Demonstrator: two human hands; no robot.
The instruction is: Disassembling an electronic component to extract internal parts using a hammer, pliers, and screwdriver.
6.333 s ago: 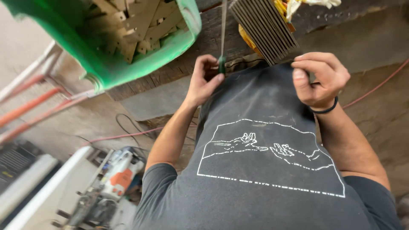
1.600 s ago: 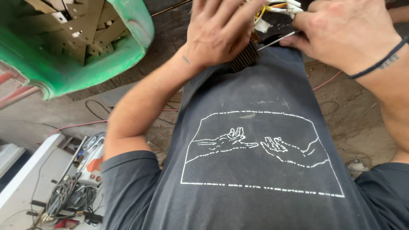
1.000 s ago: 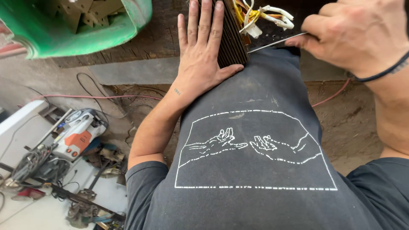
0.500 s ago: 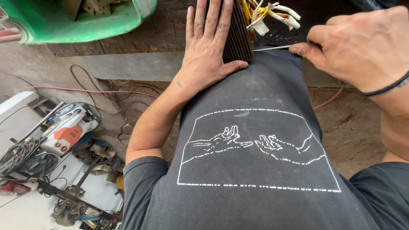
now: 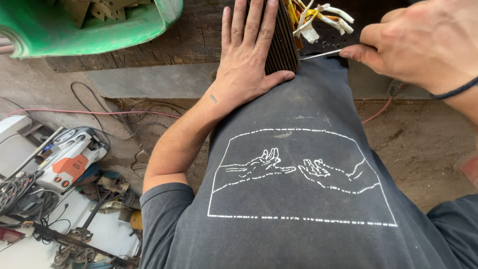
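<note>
the left hand (image 5: pixel 246 60) lies flat and open, palm down, fingers straight and close together pointing away from the body, thumb spread out to the right. its forearm runs back bare toward the lower left, elbow bent, a small mark on the wrist. the right hand (image 5: pixel 423 45) is curled, index finger and thumb apparently pinched together at the tips, though the thumb is mostly hidden. a dark band circles the right wrist.
</note>
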